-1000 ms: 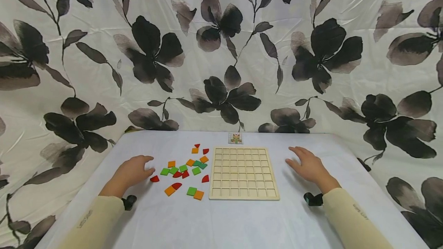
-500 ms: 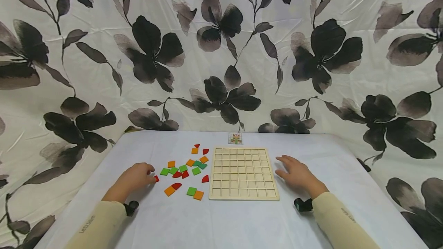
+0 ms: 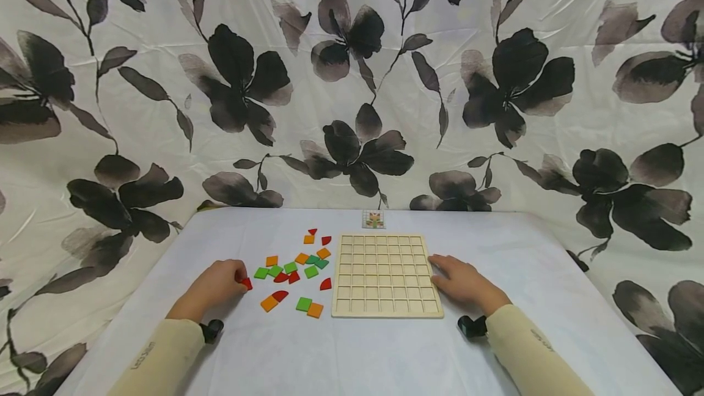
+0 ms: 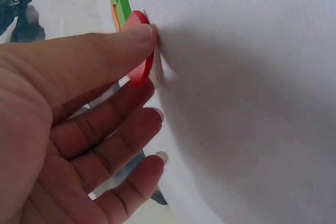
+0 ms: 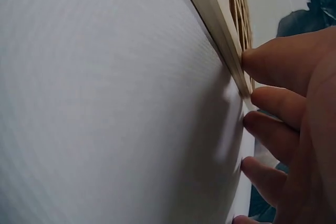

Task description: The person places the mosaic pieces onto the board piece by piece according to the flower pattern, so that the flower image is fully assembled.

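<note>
My left hand pinches a red quarter-round tile between thumb and index finger, at the left edge of the scattered pieces. In the left wrist view the other fingers are spread loosely below it. My right hand rests its fingertips at the right edge of a wooden grid board. The right wrist view shows the thumb against the board's side, the fingers loosely extended. The board lies flat, its square cells bare.
Between left hand and board lie several loose tiles: green squares, orange squares, red quarter-rounds and teal pieces. A small pattern card lies behind the board. A floral cloth hangs behind the white table.
My left hand has moved down onto the leftmost red tile and now pinches it. My right hand has moved left to the board's right edge.
</note>
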`<state>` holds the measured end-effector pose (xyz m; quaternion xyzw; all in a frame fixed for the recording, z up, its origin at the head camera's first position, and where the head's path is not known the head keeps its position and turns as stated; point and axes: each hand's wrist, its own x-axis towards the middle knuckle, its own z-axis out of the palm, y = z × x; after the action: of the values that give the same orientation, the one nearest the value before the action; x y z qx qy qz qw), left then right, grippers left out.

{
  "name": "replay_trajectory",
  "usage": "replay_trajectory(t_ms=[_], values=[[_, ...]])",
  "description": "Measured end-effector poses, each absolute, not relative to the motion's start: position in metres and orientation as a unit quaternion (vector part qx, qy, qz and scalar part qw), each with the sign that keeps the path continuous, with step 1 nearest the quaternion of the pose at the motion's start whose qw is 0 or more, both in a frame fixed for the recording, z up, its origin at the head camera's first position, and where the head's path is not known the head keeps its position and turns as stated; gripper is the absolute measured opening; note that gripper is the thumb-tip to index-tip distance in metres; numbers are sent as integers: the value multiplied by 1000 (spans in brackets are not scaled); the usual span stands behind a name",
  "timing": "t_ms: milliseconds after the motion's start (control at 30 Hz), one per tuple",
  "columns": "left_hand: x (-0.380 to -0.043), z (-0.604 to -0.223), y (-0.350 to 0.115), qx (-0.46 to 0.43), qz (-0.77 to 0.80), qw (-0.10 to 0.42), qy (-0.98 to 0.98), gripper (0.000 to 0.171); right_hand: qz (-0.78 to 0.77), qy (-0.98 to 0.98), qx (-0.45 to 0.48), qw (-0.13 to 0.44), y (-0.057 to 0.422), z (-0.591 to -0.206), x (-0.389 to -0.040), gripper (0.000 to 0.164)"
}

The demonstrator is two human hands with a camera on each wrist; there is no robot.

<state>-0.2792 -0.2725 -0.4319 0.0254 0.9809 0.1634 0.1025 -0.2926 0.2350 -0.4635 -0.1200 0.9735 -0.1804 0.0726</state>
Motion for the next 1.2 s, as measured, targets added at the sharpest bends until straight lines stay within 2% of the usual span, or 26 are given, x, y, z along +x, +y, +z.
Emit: replay_trajectory(t_ms=[433,767,1033,1200], values=[[-290,-422,-252,53,256,90,961,7,-178,971,-124,99,232,-461,-292,55],[-311,-413,-194,87,292,84,949,7,-182,967,-137,118,233,-463,-296,57],[-332,-417,-136,108,311,77,941,18,-179,967,-131,123,234,-462,-294,58],[-343,-420,-110,123,337,71,931,12,-187,964,-136,133,232,-459,-293,59]])
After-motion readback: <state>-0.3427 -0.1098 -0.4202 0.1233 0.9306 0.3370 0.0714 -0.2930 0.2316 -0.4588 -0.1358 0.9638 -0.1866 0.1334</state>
